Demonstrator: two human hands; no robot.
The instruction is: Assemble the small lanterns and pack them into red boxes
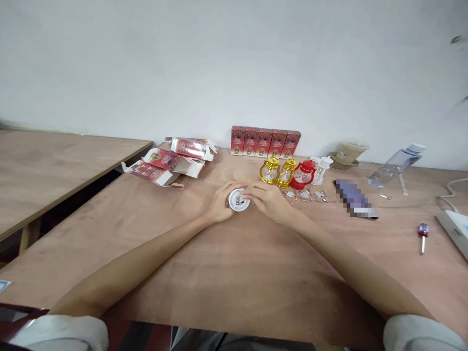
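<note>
My left hand (220,205) is wrapped around a white round lantern base (239,207), its open underside turned up toward me. Small metal parts show inside its recess. My right hand (269,201) reaches in from the right, thumb and fingers pinched together at the recess; what they grip, if anything, is too small to make out. Behind my right hand stand two gold mini lanterns (269,171), a red lantern (303,175) and a white lantern (321,170). Beside it lie several small wire-and-white pieces (304,196).
Several red printed boxes (259,142) stand against the wall. Opened red cartons (164,160) lie at the back left. Toward the right are a drink cup (351,151), a clear bottle (397,165), a blurred phone (354,199), a screwdriver (423,236) and a white device (455,231).
</note>
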